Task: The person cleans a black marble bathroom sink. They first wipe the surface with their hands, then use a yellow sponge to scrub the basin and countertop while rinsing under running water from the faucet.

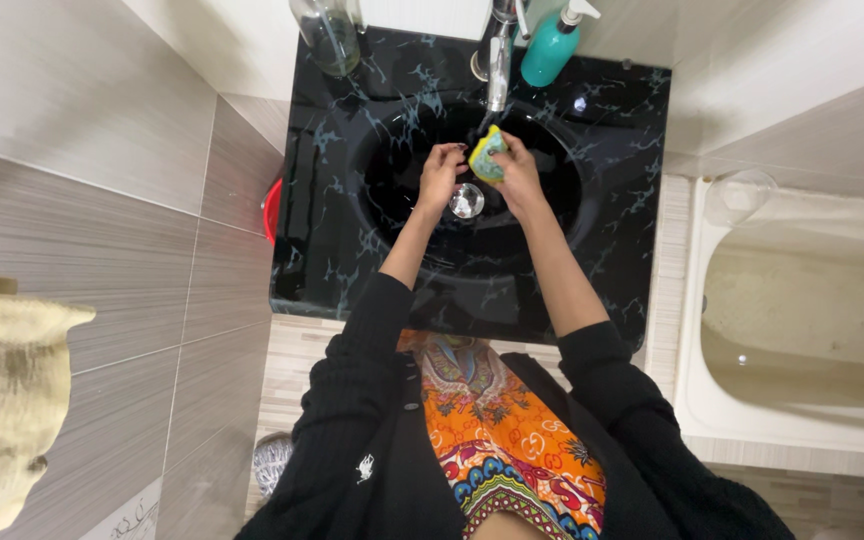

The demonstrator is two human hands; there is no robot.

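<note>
A yellow and green sponge (486, 155) is gripped in my right hand (519, 178), held just under the chrome tap (498, 60) over the bowl of a black marbled sink (352, 240). My left hand (439, 175) hovers beside the sponge with its fingers bent, touching or almost touching it; I cannot tell which. The round metal drain (466, 200) lies below both hands.
A teal pump bottle (550, 45) stands right of the tap and a clear glass bottle (329, 35) at the sink's back left. A white bathtub (802, 320) lies to the right, a beige towel (2, 400) hangs at left, and a red object (272, 210) sits by the sink's left edge.
</note>
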